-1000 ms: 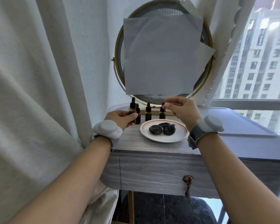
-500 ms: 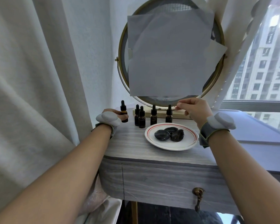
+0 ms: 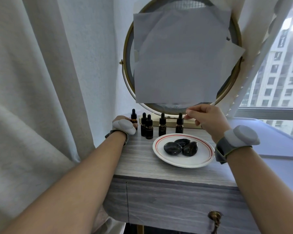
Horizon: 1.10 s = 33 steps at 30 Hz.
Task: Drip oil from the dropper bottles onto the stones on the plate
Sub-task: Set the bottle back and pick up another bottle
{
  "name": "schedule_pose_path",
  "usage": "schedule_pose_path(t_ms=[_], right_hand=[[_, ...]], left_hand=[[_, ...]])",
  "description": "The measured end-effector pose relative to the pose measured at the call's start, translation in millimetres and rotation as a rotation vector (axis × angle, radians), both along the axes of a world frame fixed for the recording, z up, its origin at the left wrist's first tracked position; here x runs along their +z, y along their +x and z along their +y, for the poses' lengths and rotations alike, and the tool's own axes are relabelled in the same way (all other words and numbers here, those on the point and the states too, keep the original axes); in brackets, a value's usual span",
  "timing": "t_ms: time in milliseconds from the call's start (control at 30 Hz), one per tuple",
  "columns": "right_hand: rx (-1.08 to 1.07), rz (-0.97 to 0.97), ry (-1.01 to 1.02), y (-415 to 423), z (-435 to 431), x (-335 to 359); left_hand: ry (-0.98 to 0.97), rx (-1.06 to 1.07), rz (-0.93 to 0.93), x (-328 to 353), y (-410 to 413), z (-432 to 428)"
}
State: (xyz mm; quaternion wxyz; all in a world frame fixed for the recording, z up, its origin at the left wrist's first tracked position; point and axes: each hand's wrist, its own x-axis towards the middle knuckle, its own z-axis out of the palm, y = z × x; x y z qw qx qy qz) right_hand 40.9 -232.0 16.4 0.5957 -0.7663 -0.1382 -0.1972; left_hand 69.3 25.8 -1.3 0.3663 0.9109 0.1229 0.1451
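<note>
Three dark polished stones (image 3: 172, 148) lie together on a white plate (image 3: 199, 160) with a red rim line, on the grey wooden table top (image 3: 139, 162). Behind the plate stand several small dark dropper bottles (image 3: 149, 127). My left hand (image 3: 121, 121) grips the leftmost dropper bottle (image 3: 134, 117), which stands upright apart from the others; a wrist device hides most of this hand. My right hand (image 3: 207, 119) hovers behind the plate, its thumb and forefinger pinched together just right of the rightmost bottle (image 3: 179, 123), with nothing visible between them.
A round gold-framed mirror (image 3: 125, 68) covered with grey paper (image 3: 176, 56) stands right behind the bottles. A pale curtain (image 3: 32, 98) hangs at the left, a window (image 3: 277, 73) at the right. The table's drawer has a brass pull (image 3: 214, 217).
My left hand has drawn its bottle to the left, away from the other bottles. My right hand stays pinched near the rightmost bottle. The view has moved closer.
</note>
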Motion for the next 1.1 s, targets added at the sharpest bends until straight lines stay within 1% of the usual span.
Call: schedule_pose_path(t_ms=[100, 233, 300, 367, 433, 467, 567, 667, 800, 1100], right_hand=[[0.005, -0.014, -0.026, -1, 0, -1], [0.013, -0.021, -0.037, -2, 0, -1], [0.014, -0.022, -0.04, -2, 0, -1], [0.015, -0.021, -0.041, -3, 0, -1], [0.013, -0.013, -0.028, -3, 0, -1], [0.013, -0.007, -0.022, -3, 0, -1], [0.015, -0.002, -0.006, -3, 0, -1], [0.014, -0.002, 0.01, -6, 0, -1], [0.021, 0.008, 0.031, -9, 1, 0], [0.031, 0.026, 0.008, -9, 0, -3]], left_hand=[[-0.039, 0.021, -0.03, -2, 6, 3], [-0.016, 0.042, -0.01, -4, 6, 1], [-0.04, 0.055, -0.028, -3, 5, 1], [-0.029, 0.057, 0.017, 0, 3, 2], [-0.072, 0.061, 0.031, 4, 2, 5], [-0.099, 0.084, 0.012, 5, 2, 6], [-0.122, 0.188, -0.152, 9, -5, 7], [-0.184, 0.077, -0.218, 8, -12, 2], [-0.244, -0.015, -0.249, 4, -18, -7], [-0.278, -0.049, -0.157, -19, -5, -21]])
